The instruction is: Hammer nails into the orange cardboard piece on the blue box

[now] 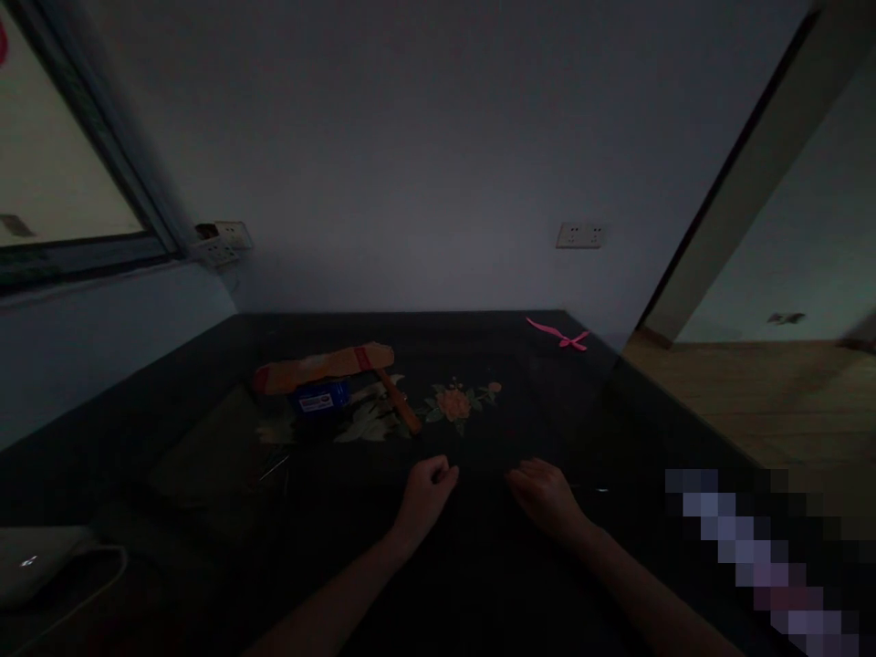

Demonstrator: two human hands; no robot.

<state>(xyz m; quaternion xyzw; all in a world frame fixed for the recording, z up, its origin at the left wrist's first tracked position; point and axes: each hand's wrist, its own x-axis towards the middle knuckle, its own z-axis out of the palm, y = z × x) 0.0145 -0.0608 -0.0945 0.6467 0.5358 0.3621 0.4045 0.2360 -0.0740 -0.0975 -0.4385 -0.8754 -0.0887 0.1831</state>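
Note:
My left hand [428,493] is closed in a loose fist near the middle of the dark table, with nothing visible in it. A short gap to its right, my right hand [544,493] is also curled into a fist, and no object shows in it. Beyond the left hand lies a brown wooden stick or handle [399,401], the thing nearest to it. Its far end meets a long, flat tan piece with a red band [321,367], whose kind I cannot make out. In front of that piece sits a small blue box [320,399] with a pale label.
A pink ribbon [565,341] lies at the table's far right corner. A white device with a cable [41,557] is at the left front. Flower artwork [454,403] decorates the dark tabletop [506,360]. Wall sockets [580,235] are behind; the lower right is pixelated.

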